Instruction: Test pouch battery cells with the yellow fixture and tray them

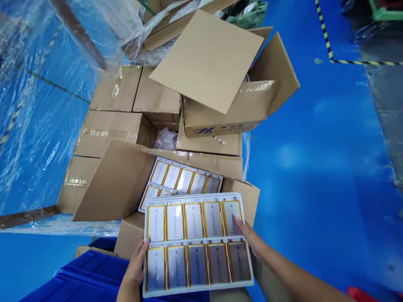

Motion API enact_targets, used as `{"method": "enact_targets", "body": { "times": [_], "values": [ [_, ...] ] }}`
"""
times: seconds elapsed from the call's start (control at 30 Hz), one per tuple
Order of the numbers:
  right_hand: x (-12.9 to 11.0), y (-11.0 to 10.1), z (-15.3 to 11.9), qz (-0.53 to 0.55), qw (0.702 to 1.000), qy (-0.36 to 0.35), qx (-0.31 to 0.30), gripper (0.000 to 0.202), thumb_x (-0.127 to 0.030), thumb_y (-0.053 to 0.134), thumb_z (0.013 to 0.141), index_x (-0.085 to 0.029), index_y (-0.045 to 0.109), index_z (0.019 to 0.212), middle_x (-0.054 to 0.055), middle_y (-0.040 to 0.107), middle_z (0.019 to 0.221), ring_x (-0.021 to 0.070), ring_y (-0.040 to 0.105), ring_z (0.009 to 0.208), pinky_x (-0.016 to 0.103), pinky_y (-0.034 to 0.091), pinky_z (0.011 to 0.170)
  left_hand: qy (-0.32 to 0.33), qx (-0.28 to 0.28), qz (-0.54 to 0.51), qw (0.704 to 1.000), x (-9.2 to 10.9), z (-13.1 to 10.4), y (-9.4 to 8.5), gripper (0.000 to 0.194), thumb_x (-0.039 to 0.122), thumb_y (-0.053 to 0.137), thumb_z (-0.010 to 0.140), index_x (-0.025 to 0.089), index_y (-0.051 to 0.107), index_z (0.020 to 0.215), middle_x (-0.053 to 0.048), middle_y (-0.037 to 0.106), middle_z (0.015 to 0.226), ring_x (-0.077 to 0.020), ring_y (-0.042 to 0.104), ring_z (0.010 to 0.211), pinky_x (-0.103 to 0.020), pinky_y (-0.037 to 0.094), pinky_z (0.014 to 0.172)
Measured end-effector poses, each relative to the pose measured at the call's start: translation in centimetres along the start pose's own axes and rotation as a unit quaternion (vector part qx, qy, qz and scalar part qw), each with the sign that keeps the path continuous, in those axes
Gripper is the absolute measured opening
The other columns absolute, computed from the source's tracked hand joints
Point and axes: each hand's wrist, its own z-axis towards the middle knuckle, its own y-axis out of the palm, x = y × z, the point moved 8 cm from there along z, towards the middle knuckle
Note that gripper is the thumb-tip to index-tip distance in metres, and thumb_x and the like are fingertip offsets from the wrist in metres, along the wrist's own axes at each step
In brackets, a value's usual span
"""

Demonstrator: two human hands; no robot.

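Note:
A white plastic tray (pixel 197 242) of flat silver battery packs (pixel 194 221) with yellow edges is held up in front of me, the packs lying in two rows. My left hand (pixel 137 261) grips its left side, fingers around the rim. On the right side, my right hand (pixel 248 235) holds the tray with the fingertips over its edge, touching the top right pack. Just beyond it, an open cardboard box (pixel 116 180) holds another tray of the same packs (pixel 172 176), partly hidden by the tray in my hands.
Closed cardboard boxes (pixel 107 132) are stacked beyond, partly wrapped in clear film (pixel 34 84). A loose cardboard sheet (pixel 208 58) lies across another open box (pixel 239 105). Blue plastic bins (pixel 91 272) stand at lower left. Blue floor (pixel 311 176) with striped tape (pixel 327 46) spans the right.

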Motion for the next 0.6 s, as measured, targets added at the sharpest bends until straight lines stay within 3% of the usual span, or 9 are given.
{"method": "enact_targets", "body": {
  "times": [0.13,0.33,0.5,0.6],
  "values": [
    [0.0,-0.5,0.3,0.047,0.999,0.002,-0.015,0.056,-0.056,0.056,0.069,-0.017,0.053,0.11,0.01,0.059,0.114,0.0268,0.054,0.105,0.042,0.043,0.091,-0.041,-0.035,0.009,0.998,0.2,-0.9,1.7,0.04,0.03,0.066,0.065,0.019,0.055,0.101,-0.006,0.069,0.082,-0.0255,0.063,0.082,-0.035,0.051,0.068],
    [-0.7,-1.5,0.6,0.074,0.997,-0.036,0.001,0.052,-0.052,0.057,0.071,-0.019,0.052,0.111,0.008,0.058,0.115,0.0255,0.053,0.106,0.04,0.043,0.091,-0.081,-0.006,-0.01,0.997,-1.3,-2.0,1.3,0.06,0.031,0.066,0.064,0.019,0.044,0.119,-0.008,0.067,0.093,-0.0298,0.062,0.085,-0.04,0.051,0.069],
    [-2.8,-3.3,0.9,0.009,0.998,-0.055,0.033,0.053,-0.054,0.055,0.071,-0.019,0.052,0.111,0.008,0.059,0.114,0.0253,0.053,0.106,0.04,0.042,0.092,-0.079,0.005,-0.019,0.997,-2.9,-3.8,2.2,0.076,0.033,0.069,0.059,0.024,0.037,0.127,-0.007,0.066,0.1,-0.032,0.06,0.089,-0.043,0.051,0.071],
    [-5.0,-4.3,0.2,-0.02,0.998,-0.053,0.023,0.055,-0.054,0.055,0.07,-0.02,0.053,0.113,0.007,0.06,0.112,0.0264,0.054,0.104,0.041,0.042,0.091,-0.08,0.023,0.007,0.997,-4.2,-5.5,3.1,0.082,0.044,0.07,0.053,0.03,0.038,0.127,-0.005,0.065,0.1,-0.0335,0.058,0.095,-0.042,0.053,0.068]
  ]
}}
